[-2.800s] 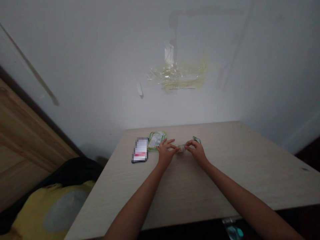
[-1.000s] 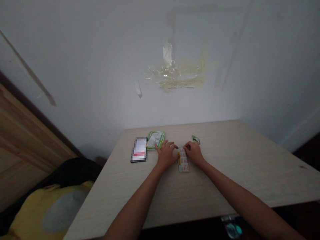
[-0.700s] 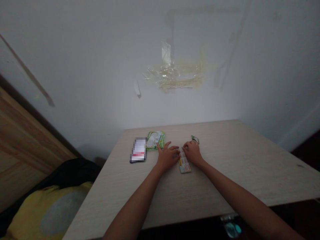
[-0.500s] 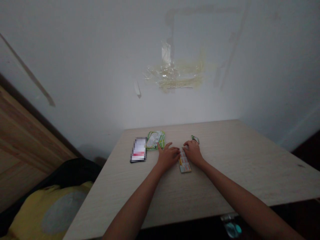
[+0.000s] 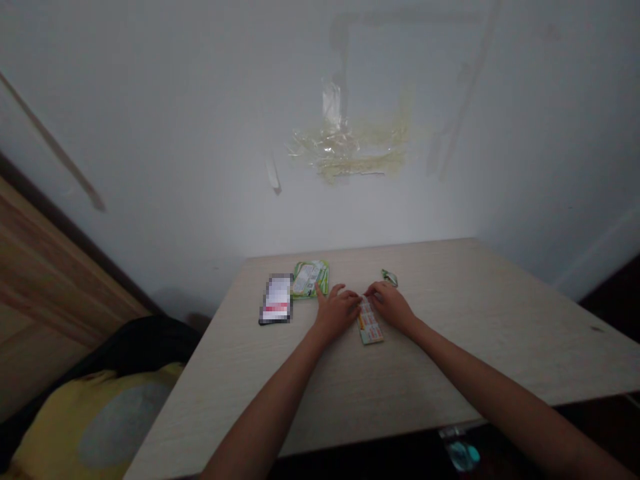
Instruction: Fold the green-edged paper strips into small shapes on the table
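Note:
A narrow strip-like card (image 5: 371,328) printed in orange, white and green lies on the table between my hands. My left hand (image 5: 338,312) is at its upper left edge, thumb and forefinger closed on it while the other fingers spread out over the table. At the card's far end my right hand (image 5: 393,305) pinches with thumb and forefinger; the fingertips partly hide that end. Just beyond my right hand sits a small crumpled green-and-white scrap (image 5: 389,277). A green printed packet (image 5: 311,279) lies flat past my left hand.
A phone (image 5: 277,299) with a blurred screen lies left of the packet. The pale wooden table (image 5: 450,333) meets a wall (image 5: 200,133) with old tape marks. Beside the table at lower left is a yellow-and-grey cushion-like thing (image 5: 95,420). A clear item with a teal part (image 5: 465,457) shows below the front edge.
My right hand has shifted slightly, its fingers drawn closer together at the card's far end, and more of the crumpled scrap shows. My left hand has stayed nearly still.

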